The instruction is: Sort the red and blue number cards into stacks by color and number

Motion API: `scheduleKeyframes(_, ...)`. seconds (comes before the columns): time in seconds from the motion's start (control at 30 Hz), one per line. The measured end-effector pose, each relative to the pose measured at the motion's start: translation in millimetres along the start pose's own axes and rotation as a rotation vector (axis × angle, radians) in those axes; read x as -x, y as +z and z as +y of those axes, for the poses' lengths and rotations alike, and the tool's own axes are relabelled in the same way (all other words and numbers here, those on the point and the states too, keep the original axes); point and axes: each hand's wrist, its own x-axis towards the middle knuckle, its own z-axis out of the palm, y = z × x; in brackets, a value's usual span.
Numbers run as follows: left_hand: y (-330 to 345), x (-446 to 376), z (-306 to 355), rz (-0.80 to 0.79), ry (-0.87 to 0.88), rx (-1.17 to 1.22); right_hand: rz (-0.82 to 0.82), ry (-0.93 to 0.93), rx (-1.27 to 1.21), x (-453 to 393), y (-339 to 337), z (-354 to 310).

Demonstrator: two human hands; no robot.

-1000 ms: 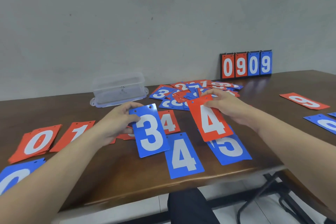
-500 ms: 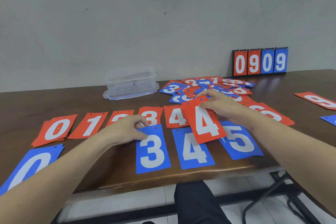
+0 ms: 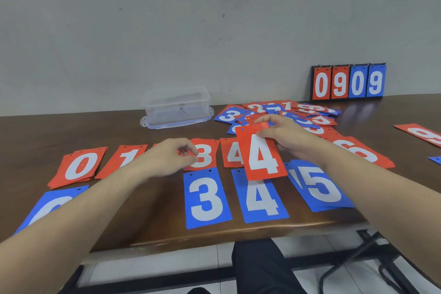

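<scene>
Held card: a red 4 card (image 3: pixel 261 154), lifted off the table and tilted, its top edge pinched between thumb and fingers of the right hand (image 3: pixel 282 136); its lower end overlaps the top of the blue 4 card.
Right hand grip: grasping the red 4 card by its upper end.
Landmark: the blue 4 card (image 3: pixel 261 200), lying flat near the front edge of the table (image 3: pixel 143 217).
Red 4 stack (image 3: pixel 230 153): just behind the blue 4 card, partly covered by the held card.
Blue 3 card (image 3: pixel 206 198): just left of the blue 4 card, flat, not touching it.
Red 3 stack (image 3: pixel 205 155): behind and left of the blue 4 card, directly behind the blue 3 card.
Left hand (image 3: pixel 170 156): left of and behind the blue 4 card, over the left part of the red 3 stack, fingers loosely curled, holding nothing.
Blue 5 card (image 3: pixel 319 186): just right of the blue 4 card, skewed, partly under the right forearm.
Red 1 stack (image 3: pixel 124 157) and red 0 stack (image 3: pixel 80 166): farther left, in the row behind.
Blue 0 card (image 3: pixel 51 206): far left of the blue 4 card, partly hidden by the left forearm.
Unsorted pile (image 3: pixel 286 114): mixed red and blue cards, well behind the blue 4 card.
Clear plastic box (image 3: pixel 176 107): behind and to the left, beside the pile.
Scoreboard (image 3: pixel 348 82): far behind and to the right, upright against the wall, reading 0909.
</scene>
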Motion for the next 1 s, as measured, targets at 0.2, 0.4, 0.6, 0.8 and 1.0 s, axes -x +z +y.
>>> scheduleKeyframes(0.2,-15,0,-14,0.044,-0.003,-0.003,0.011,-0.015,0.014,-27,28,-11)
scheduleKeyframes(0.4,-22,-8,-19,0.038,-0.032,-0.018,0.112,-0.068,0.246,-66,43,-6)
scheduleKeyframes(0.6,-19,-32,-1,-0.020,-0.033,-0.070,0.098,-0.069,0.620,-97,43,16)
scheduleKeyframes(0.8,1,-80,25,-0.056,0.000,-0.083,0.186,-0.156,0.533,-107,12,30)
scheduleKeyframes(1.0,38,-145,54,-0.103,0.055,-0.127,0.288,-0.158,0.557,-114,-53,50)
